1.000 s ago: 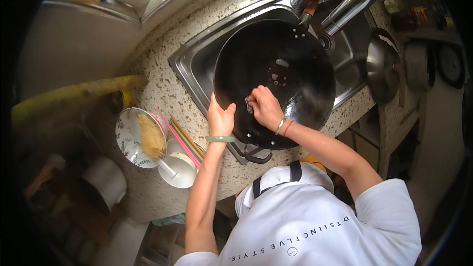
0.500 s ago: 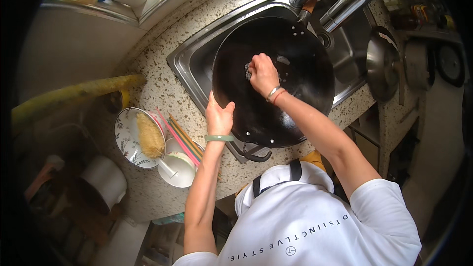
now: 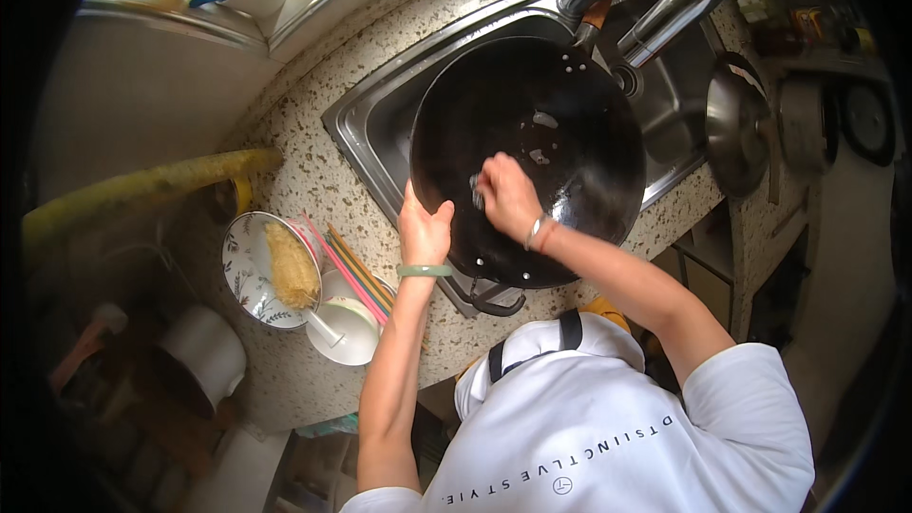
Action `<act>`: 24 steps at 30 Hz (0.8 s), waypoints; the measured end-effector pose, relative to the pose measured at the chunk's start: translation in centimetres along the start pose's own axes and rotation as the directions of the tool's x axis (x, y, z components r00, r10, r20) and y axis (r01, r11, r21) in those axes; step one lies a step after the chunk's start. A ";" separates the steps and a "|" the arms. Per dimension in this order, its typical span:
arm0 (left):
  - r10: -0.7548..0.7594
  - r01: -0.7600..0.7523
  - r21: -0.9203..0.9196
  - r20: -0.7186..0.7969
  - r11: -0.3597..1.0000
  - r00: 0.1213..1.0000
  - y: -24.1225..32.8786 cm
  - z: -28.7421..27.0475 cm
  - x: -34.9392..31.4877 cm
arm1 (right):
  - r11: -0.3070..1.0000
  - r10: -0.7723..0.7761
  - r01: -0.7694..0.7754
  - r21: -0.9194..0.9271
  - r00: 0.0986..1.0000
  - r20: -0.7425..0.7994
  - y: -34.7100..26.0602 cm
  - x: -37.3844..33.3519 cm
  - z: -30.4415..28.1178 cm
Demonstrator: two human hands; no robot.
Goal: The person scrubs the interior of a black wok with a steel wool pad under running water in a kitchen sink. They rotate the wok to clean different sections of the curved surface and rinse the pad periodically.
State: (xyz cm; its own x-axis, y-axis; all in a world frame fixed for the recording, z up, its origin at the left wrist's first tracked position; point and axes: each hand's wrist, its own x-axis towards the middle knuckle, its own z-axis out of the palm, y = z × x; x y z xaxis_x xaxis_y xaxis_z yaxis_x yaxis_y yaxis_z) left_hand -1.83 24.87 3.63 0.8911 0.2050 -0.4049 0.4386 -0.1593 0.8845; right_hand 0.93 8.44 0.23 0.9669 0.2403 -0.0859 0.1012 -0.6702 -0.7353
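A large black wok rests over the sink, tilted slightly, its loop handle toward me and its wooden-ended handle by the faucet. At the wok's left rim, my left hand grips the edge with the thumb inside; its other fingers are mostly hidden. My right hand is closed inside the wok, left of its middle, on a grey metal scouring pad pressed to the wall. Only part of the pad shows past the fingers. Small wet patches glint on the wok's bottom.
Under the wok lies a steel double sink, with a chrome faucet reaching over its right basin. Left on the speckled counter stand a patterned bowl holding a yellowish brush, a white bowl and colored chopsticks. A metal lid leans at right.
My right hand has moved down the wok toward me with the scouring pad, uncovering wet patches near the middle. The left hand keeps its hold on the rim.
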 end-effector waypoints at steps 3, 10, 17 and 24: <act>-0.034 0.036 -0.063 0.042 0.997 0.999 0.8 0.3 -0.4 | 0.999 0.026 -0.028 -0.034 0.998 -0.062 0.4 1.2 -0.2; 0.032 -0.032 -0.069 -0.003 0.997 0.999 -0.3 0.1 0.1 | 0.999 -0.044 0.045 0.006 0.993 -0.113 0.6 1.1 0.3; 0.001 -0.001 -0.015 0.008 1.000 1.000 1.7 0.4 0.0 | 0.999 -0.036 0.025 -0.047 0.964 -0.262 2.2 6.1 -0.2; -0.034 0.034 0.014 0.056 0.999 0.998 1.7 -0.3 0.1 | 0.996 0.018 -0.019 0.085 1.000 0.013 1.2 0.1 -1.4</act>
State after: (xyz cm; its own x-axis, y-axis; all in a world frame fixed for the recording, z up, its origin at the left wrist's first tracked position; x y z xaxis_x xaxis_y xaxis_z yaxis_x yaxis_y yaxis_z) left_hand -1.06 24.96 5.13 0.8806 0.1563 -0.4473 0.4698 -0.1661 0.8670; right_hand 1.51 6.70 0.32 0.9654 0.2374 -0.1075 0.0627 -0.6120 -0.7883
